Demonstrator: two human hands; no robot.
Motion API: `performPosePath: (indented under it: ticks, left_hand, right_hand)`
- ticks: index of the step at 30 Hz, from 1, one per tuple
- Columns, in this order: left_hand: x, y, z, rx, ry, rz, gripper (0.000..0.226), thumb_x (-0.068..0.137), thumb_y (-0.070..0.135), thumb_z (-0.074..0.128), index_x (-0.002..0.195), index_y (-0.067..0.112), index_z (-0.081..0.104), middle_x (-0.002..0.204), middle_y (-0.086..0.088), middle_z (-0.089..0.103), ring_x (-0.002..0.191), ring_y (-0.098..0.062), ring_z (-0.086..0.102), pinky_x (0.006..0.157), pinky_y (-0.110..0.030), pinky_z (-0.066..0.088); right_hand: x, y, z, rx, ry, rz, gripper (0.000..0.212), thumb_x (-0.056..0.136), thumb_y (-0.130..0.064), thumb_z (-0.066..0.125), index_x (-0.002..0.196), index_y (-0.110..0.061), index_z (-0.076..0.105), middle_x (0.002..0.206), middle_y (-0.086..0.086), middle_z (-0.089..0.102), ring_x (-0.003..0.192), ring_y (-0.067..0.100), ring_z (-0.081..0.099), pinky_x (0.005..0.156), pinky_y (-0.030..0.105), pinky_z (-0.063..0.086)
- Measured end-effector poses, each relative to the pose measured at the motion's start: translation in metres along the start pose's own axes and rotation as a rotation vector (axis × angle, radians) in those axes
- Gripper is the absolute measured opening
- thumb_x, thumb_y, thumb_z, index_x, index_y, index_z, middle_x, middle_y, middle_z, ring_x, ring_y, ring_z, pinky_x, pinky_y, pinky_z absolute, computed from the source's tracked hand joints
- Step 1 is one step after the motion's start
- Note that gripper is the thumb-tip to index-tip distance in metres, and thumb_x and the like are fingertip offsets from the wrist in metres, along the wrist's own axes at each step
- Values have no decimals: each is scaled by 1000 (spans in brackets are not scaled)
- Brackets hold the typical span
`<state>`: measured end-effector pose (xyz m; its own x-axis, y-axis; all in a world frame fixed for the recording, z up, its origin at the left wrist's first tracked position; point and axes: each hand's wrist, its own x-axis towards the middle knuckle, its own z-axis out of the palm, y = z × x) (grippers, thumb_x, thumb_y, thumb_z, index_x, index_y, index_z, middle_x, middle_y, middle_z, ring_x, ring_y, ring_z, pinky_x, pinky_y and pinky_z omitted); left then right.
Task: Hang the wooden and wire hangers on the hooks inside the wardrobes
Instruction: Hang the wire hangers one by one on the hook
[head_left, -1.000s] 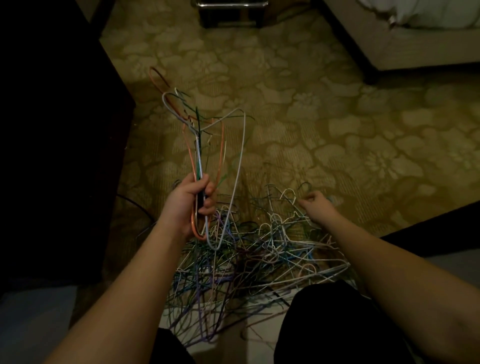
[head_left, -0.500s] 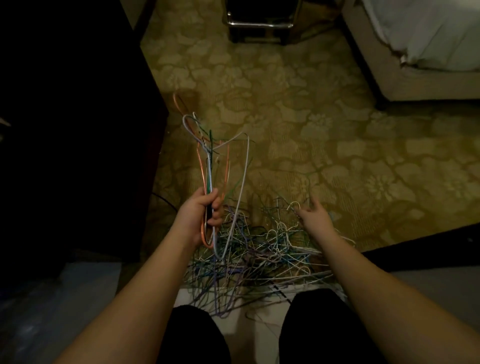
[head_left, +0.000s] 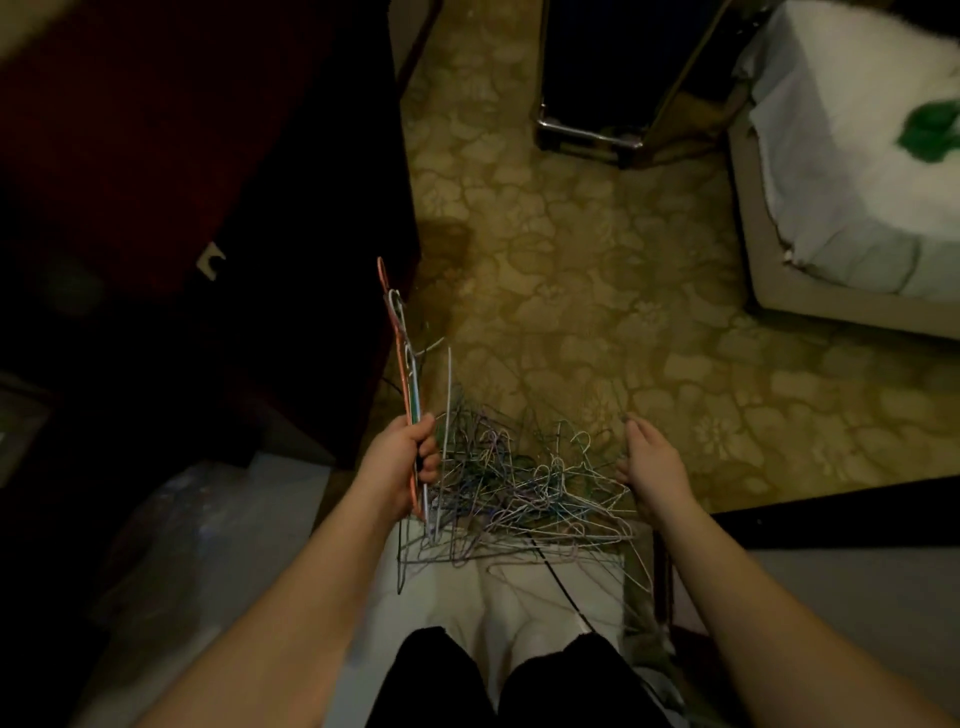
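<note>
left hand (head_left: 400, 462) grips wire hangers (head_left: 402, 353) (bunched, upright).

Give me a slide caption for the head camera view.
Left hand grips a wire hanger bundle beside the tangled pile.

Both forearms are bare to beyond the frame's lower edge, with no sleeves, watch or rings visible on the left hand (head_left: 400, 462) or right hand (head_left: 652, 465). Black trousers (head_left: 436, 680) cover both legs.

Both bare forearms reach up from the frame's bottom. The left hand (head_left: 402, 467), centre-left, is curled in a tight fist-grip; the right hand (head_left: 652, 465), centre-right, has straight fingers, palm inward.
</note>
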<state>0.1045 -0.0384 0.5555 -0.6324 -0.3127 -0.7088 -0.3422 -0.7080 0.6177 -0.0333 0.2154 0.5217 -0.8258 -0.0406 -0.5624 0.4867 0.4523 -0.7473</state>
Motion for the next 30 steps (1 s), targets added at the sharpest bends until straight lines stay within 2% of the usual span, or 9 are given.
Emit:
performPosePath:
  ticks: [3,8,14,17,21,27,30]
  left_hand:
    - [-39,15,-7,-44,40,-7,6,102,15,45,96,13,43,55,2,36,40,-8,35,32,-16,24]
    - [-83,15,-33,-66,87,-10,8,101,17,50,104,11,45,58,2,38,41,-8,36,31,-17,26]
    - [-142,-18,-65,-162,225,51,15,100,19,53,90,15,43,54,3,37,38,-8,34,29,-16,24]
    - [-183,-41,-78,-215,310,94,10,100,17,52,96,14,43,56,3,36,39,-8,32,29,-17,24]
    - [-238,-76,-100,-305,410,140,13,101,17,50,89,15,47,55,4,34,38,-7,32,30,-17,24]
    - [-313,-134,-144,-397,625,201,21,102,17,48,81,15,41,56,2,32,37,-8,30,29,-16,22]
    - [-356,-161,-163,-475,757,240,18,100,16,49,83,14,46,54,2,32,38,-8,28,30,-17,22]
  right_hand:
    - [-29,-34,-21,-53,-49,-55,33,104,-30,40,134,-27,53,76,-5,51,57,11,43,49,24,35]
    - [-65,-54,-48,39,-180,-49,29,104,-21,41,128,-24,57,79,0,52,56,10,38,52,22,31]
    - [-101,-47,-64,45,-381,-25,26,102,-16,43,122,-20,59,80,1,51,54,9,36,45,17,32]
    - [-117,-44,-70,-27,-501,-47,25,101,-13,45,118,-20,63,76,1,54,54,9,37,46,18,31]
    - [-134,-46,-68,-159,-688,-73,27,100,-10,46,121,-16,62,78,5,57,51,9,40,39,15,35]
    - [-181,-50,-35,-404,-959,-159,29,100,-15,46,125,-17,61,78,6,60,52,11,44,44,19,36]
    - [-218,-53,-11,-516,-1052,-231,27,101,-19,44,119,-21,64,90,11,58,65,18,44,54,24,38]
